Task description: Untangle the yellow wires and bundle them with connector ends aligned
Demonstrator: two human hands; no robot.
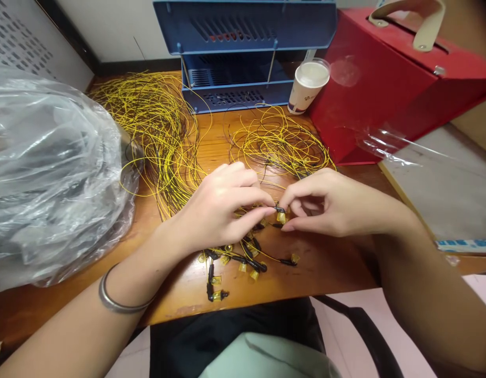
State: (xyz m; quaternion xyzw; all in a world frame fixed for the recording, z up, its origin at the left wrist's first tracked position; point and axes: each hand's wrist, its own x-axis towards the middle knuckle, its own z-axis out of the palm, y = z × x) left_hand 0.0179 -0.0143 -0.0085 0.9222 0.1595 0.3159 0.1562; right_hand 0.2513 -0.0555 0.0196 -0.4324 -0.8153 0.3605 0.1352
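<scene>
My left hand [237, 205] is closed in a pinch on the end of a small black wire connector [280, 210]. A translucent yellow tab [281, 217] hangs from that connector. Facing it, my right hand [325, 205] has its index finger and thumb around the same connector and tab, other fingers curled. Below my hands, several more black connectors [248, 262] with yellow tabs lie loose on the wooden table, joined to thin wires. A long bundle of yellow and black wires [152, 121] runs back from under my left hand.
A second wire coil [280, 139] lies behind my right hand. Clear plastic bags [57, 173] bulge at the left. At the back stand a blue slotted rack [243, 31], a paper cup [308, 86] and a red box [376, 89] with a strap. The table's front edge meets my lap.
</scene>
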